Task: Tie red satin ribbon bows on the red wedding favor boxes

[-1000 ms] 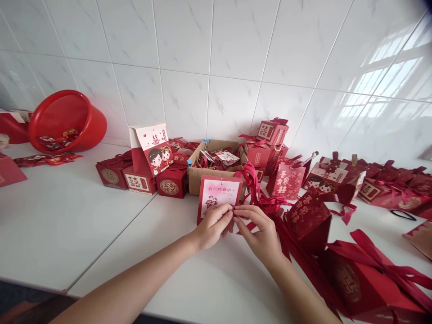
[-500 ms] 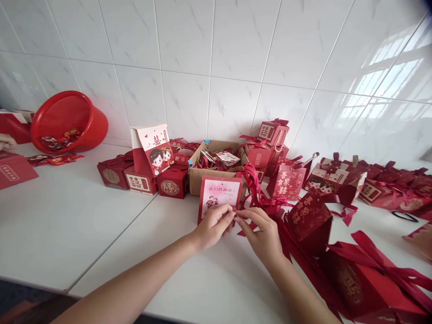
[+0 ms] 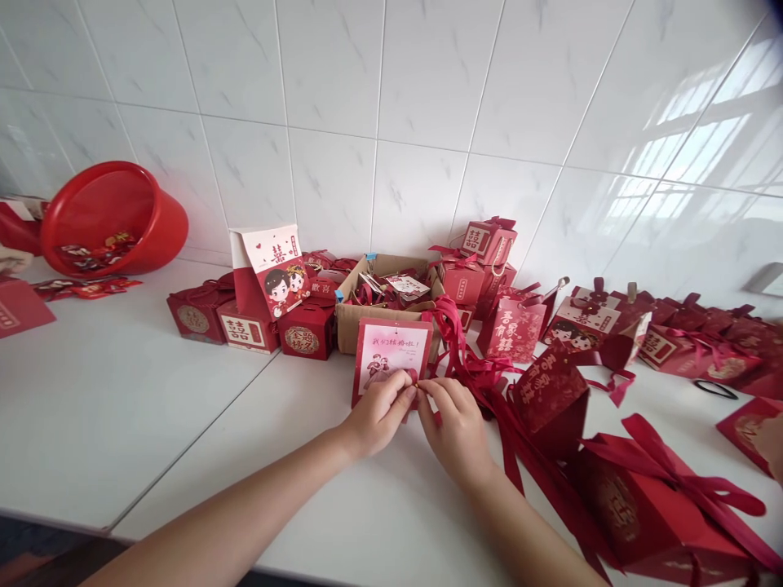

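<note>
Left hand [image 3: 378, 420] and right hand [image 3: 453, 424] pinched nearly closed, fingertips meeting on a small gold piece at the lower edge of the pink-faced red box [image 3: 391, 359]. Cardboard box [image 3: 355, 314] at 12 o'clock; ribbons [image 3: 483, 371] at 3 o'clock.

I see both forearms reaching forward and inward from the lower edge, bare to the elbow, converging at the centre. My left hand [image 3: 379, 416] is curled palm-down, thumb and forefinger pinched together. My right hand [image 3: 456, 424] mirrors it, fingers bent, its fingertips [image 3: 428, 385] meeting the left's in a tight pinch.
</note>
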Demonstrator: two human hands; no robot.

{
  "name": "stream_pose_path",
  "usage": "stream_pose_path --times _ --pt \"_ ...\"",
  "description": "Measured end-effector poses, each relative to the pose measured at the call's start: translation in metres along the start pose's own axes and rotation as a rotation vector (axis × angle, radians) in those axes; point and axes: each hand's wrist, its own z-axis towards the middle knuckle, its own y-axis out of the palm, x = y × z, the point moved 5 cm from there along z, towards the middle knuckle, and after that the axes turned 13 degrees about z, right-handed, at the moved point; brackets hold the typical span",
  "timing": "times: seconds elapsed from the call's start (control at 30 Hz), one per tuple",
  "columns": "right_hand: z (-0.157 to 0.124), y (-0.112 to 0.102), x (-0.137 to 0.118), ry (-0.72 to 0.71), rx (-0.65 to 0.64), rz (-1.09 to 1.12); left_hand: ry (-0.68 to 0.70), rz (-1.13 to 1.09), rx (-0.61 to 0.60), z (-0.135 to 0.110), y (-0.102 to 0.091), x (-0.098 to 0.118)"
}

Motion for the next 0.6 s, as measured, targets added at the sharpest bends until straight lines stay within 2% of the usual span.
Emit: stream_pose_path --times 0.17,0.3,0.43,0.6 --pt "-0.001 0.006 0.002 0.031 -0.083 -0.147 -0.048 0.005 -0.009 0.000 0.004 -0.003" --pt "-0.002 0.007 0.006 0.030 -0.064 -0.169 -0.062 -0.011 -0.013 0.000 0.006 -0.003" --pt "-0.005 0.007 0.010 0.076 -0.039 -0.089 -0.059 -0.031 -0.015 0.000 0.006 0.001" --pt "-0.010 0.007 0.018 0.255 -0.016 0.135 -0.046 -0.077 -0.034 0.000 0.006 0.004"
